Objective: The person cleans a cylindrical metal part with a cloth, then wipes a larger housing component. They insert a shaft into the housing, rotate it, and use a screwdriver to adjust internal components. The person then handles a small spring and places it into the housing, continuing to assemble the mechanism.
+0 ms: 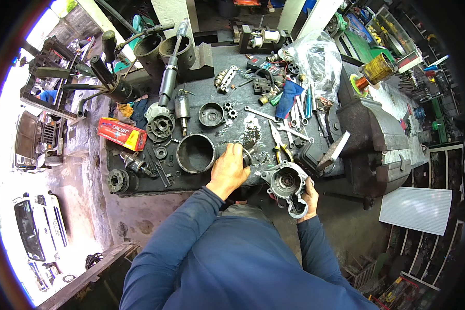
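Note:
My right hand (310,198) grips a grey cast-metal housing (278,187) by its right side, just off the bench's front edge. The housing's round opening faces up, and a smaller ring-shaped lobe points toward me. Curled fingers of my left hand (229,169) close around a dark round metal part (247,157), which they mostly hide. Left of that hand stands a wide, hollow metal cylinder (196,153). Behind it are a shallow metal cup (211,114) and small gears (232,113). Yellow-handled pliers (280,145) lie beyond the housing.
Wrenches (298,114) and a blue rag (289,99) lie at the bench's right, before a clear plastic bag (318,62). A red-and-yellow box (121,133) sits at left, near a round end cover (160,127). A large dark metal casing (372,150) stands to the right.

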A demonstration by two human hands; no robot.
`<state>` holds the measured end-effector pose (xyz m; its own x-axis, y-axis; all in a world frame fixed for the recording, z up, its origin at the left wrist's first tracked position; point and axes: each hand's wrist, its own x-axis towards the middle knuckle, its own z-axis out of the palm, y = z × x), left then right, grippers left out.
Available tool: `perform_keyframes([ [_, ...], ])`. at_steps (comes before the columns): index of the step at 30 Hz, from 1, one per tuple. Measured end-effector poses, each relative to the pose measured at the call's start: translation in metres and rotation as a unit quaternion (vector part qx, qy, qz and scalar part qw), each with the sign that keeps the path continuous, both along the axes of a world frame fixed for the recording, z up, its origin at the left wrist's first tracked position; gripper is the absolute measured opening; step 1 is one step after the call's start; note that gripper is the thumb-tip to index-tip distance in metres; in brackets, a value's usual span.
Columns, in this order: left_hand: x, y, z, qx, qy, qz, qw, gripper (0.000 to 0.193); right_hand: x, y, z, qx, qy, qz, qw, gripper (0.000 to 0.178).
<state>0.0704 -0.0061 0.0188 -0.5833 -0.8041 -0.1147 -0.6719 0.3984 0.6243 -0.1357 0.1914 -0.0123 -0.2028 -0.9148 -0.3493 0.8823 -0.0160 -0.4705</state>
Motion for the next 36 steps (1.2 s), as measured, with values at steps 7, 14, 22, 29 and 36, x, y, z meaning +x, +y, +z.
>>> perform_keyframes([
  [7, 0.019, 0.016, 0.033, -0.129, 0.099, -0.035, 0.986, 0.052, 0.030, -0.028, 0.050, -0.071, -0.047, -0.001, 0.996, 0.074],
  [14, 0.062, 0.012, 0.062, 0.629, 0.631, 0.114, 0.439, 0.082, 0.075, -0.099, 0.089, -0.045, 0.058, 0.081, 0.994, 0.060],
  [22, 0.127, 0.014, 0.057, 0.518, 0.697, 0.184, 0.461, 0.084, 0.101, -0.136, 0.171, 0.019, 0.780, -0.001, 0.625, 0.043],
  [29, 0.168, 0.019, 0.049, 0.440, 0.673, 0.140, 0.577, 0.078, 0.172, -0.143, 0.190, -0.137, 0.836, 0.389, 0.361, 0.047],
  [36, 0.193, 0.016, 0.059, 0.361, 0.580, 0.105, 0.723, 0.095, 0.190, -0.151, 0.162, -0.144, 0.809, 0.472, 0.318, 0.040],
])
